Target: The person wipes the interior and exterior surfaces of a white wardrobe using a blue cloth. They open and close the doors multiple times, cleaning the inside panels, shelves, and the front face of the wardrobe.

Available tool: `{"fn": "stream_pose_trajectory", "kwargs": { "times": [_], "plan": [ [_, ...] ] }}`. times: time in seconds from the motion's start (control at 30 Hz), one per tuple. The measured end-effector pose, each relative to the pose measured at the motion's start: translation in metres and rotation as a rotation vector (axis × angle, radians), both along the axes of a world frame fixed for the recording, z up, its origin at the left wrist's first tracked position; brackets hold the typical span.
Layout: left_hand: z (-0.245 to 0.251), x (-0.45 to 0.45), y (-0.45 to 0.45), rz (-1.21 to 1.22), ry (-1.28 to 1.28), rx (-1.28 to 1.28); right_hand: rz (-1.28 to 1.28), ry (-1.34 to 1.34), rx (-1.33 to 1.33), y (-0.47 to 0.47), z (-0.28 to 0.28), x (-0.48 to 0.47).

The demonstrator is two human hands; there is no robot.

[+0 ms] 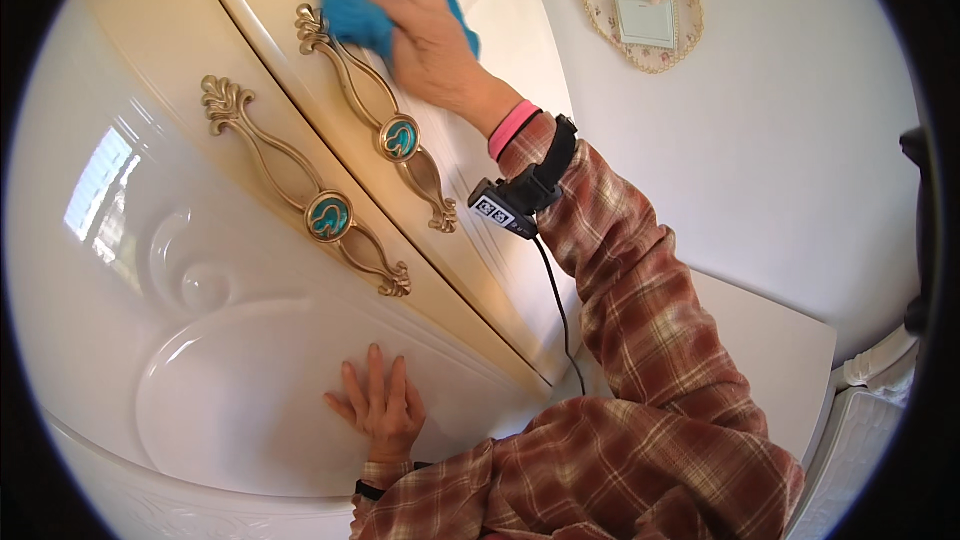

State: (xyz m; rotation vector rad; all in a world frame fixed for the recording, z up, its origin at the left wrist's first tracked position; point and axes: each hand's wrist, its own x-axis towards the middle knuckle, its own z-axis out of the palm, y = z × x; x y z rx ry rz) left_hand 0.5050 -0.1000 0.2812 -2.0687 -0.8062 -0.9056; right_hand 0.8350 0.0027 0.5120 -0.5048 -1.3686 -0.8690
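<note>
My right hand (pixel 431 45) presses a blue cloth (pixel 356 11) against the glossy cream wardrobe door (pixel 517 37), beside the upper end of an ornate brass handle (pixel 360 90) with a teal oval inlay. Part of that handle's leafy tip touches or lies under the cloth's edge. Lower down, my left hand (pixel 382 397) rests on the other door (pixel 232 390) with fingers spread and nothing held. A matching brass handle (pixel 289 165) is fixed to that door, above my left hand. A dark gap runs between the two doors.
On the white wall (pixel 750 150) is a switch (pixel 645 19) in a heart-shaped floral surround (pixel 600 7). A black cable (pixel 559 300) hangs from the device (pixel 510 206) strapped to my right forearm. A white flat-topped surface (pixel 765 322) and padded furniture (pixel 855 450) stand at right.
</note>
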Motion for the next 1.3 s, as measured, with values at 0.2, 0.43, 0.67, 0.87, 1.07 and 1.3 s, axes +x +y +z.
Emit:
{"fn": "stream_pose_trajectory", "kwargs": {
  "times": [0.2,0.43,0.67,0.87,1.07,1.3],
  "plan": [
    [0.002,0.001,-0.002,-0.027,0.015,0.006,-0.15,0.242,-0.133,-0.002,-0.102,0.016],
    [0.002,0.005,-0.001,-0.019,-0.008,0.012,-0.119,0.003,-0.236,-0.025,-0.129,-0.005],
    [0.004,0.006,-0.002,-0.016,-0.009,-0.003,-0.199,0.108,-0.072,0.029,-0.031,0.068],
    [0.006,0.008,-0.004,-0.036,-0.013,-0.019,-0.233,0.488,-0.131,0.036,-0.058,0.08],
    [0.007,0.009,-0.004,-0.05,-0.018,-0.015,-0.124,0.047,-0.114,0.007,-0.037,0.033],
    [0.008,0.009,-0.006,-0.053,-0.011,-0.029,-0.292,0.063,0.029,0.031,0.047,0.073]
  ]
}}
